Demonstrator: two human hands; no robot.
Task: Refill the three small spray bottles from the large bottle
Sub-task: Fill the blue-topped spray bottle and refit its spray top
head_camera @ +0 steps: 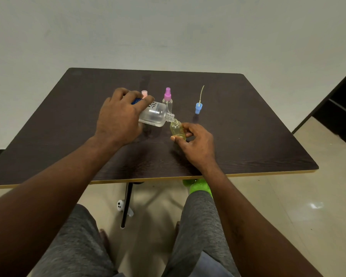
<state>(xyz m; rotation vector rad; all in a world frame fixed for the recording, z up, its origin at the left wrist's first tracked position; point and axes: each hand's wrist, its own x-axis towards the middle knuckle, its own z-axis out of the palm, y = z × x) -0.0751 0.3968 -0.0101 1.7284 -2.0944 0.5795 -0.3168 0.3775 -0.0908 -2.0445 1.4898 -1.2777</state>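
Observation:
My left hand (120,116) grips the large clear bottle (155,115), tipped to the right with its open neck over the mouth of a small uncapped bottle (177,129). That small bottle holds yellowish liquid and leans toward the large one; my right hand (195,140) pinches it between thumb and fingers. Behind them stands a small clear spray bottle with a pink sprayer (167,99). A peach-coloured cap (144,93) peeks out behind my left hand; what it sits on is hidden. A blue sprayer head with its dip tube (198,107) stands alone to the right.
Everything sits on a dark wooden table (248,136) with a pale front edge. A white wall is behind it and a dark doorway at the far right. Below the table are its metal leg, a small white object and something green on the tiled floor.

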